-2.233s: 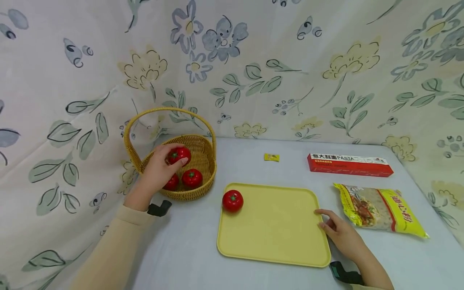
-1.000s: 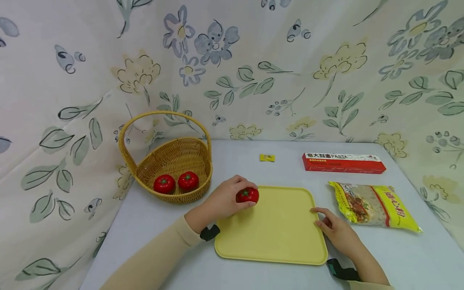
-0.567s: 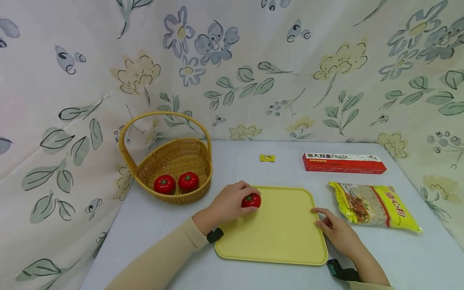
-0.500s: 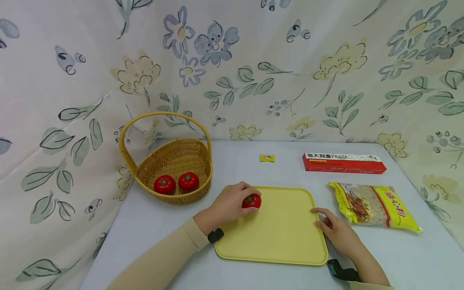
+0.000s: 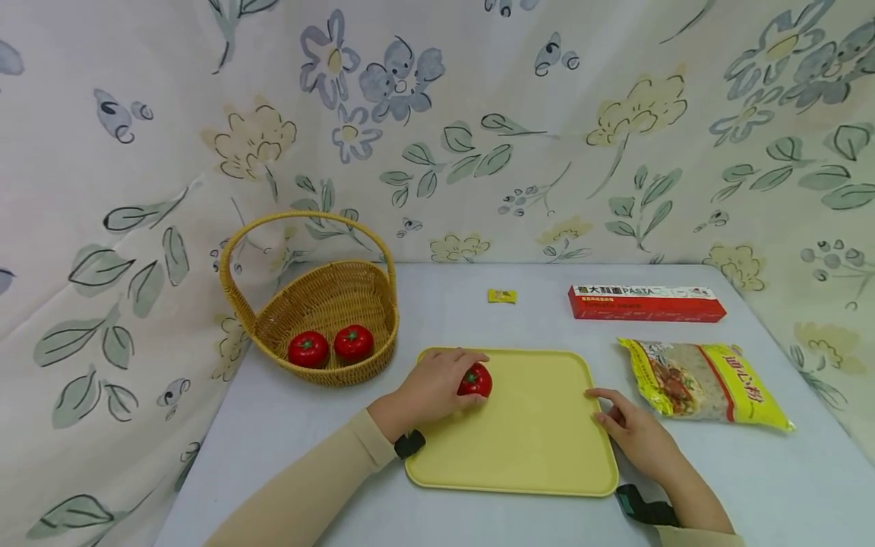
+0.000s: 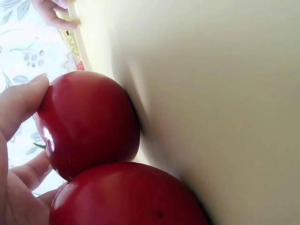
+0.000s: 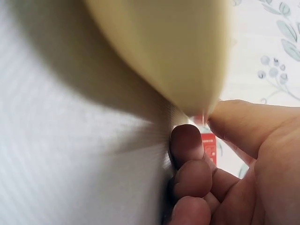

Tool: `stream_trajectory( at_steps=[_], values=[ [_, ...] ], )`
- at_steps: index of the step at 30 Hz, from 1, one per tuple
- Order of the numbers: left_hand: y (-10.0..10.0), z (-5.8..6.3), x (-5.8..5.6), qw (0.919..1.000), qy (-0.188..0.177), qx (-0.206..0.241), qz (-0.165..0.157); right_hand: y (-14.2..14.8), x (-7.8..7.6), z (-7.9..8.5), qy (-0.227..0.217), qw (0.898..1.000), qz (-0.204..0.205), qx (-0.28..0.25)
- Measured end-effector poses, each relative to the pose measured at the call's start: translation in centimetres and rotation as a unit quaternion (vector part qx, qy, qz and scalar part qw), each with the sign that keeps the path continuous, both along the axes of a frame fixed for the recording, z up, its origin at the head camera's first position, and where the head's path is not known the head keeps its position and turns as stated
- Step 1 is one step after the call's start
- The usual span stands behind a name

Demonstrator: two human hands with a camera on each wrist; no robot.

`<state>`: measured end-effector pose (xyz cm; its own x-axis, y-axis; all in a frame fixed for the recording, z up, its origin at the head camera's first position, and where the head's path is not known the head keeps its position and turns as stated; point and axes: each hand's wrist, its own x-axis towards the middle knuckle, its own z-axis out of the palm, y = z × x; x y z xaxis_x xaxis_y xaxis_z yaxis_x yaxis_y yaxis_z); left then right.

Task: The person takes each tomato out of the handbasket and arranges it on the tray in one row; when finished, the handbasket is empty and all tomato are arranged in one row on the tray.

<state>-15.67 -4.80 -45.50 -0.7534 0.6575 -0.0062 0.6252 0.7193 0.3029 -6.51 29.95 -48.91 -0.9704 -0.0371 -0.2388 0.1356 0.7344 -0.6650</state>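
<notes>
On the left part of the yellow tray [image 5: 526, 433], my left hand [image 5: 437, 384] spreads loosely around a red tomato [image 5: 476, 380]. Its fingers stand off the tomato's far side, while the thumb lies against or very near it in the left wrist view. A second tomato [image 6: 126, 199] touches the first; in the head view my hand hides it. My right hand [image 5: 636, 433] holds the tray's right rim, thumb and index fingertips on the edge, other fingers curled below in the right wrist view. Two more tomatoes, a left one [image 5: 308, 349] and a right one [image 5: 354, 344], lie in the wicker basket [image 5: 342, 289].
Behind the tray lies a small yellow packet [image 5: 502, 296]. At the back right is a red pasta box [image 5: 645, 304], with a yellow noodle bag [image 5: 707, 382] in front of it. A floral cloth [image 5: 437, 190] hangs behind the white table [image 5: 287, 441].
A tomato went from the basket to the tray in my left hand, beside the first one. Its fingers have since loosened and lifted slightly. My right hand stayed at the tray rim.
</notes>
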Motion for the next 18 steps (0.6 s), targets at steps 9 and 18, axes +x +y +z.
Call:
stream_trajectory(
  at_steps=[9, 18],
  values=[
    [0.0, -0.1, -0.1, 1.0000, -0.003, -0.003, 0.005, 0.1, 0.0, 0.0, -0.003, 1.000, -0.003, 0.001],
    [-1.3, 1.2, 0.1, 0.9952, -0.034, 0.087, 0.029, 0.0, 0.0, -0.2, 0.000, 1.000, -0.006, -0.006]
  ],
)
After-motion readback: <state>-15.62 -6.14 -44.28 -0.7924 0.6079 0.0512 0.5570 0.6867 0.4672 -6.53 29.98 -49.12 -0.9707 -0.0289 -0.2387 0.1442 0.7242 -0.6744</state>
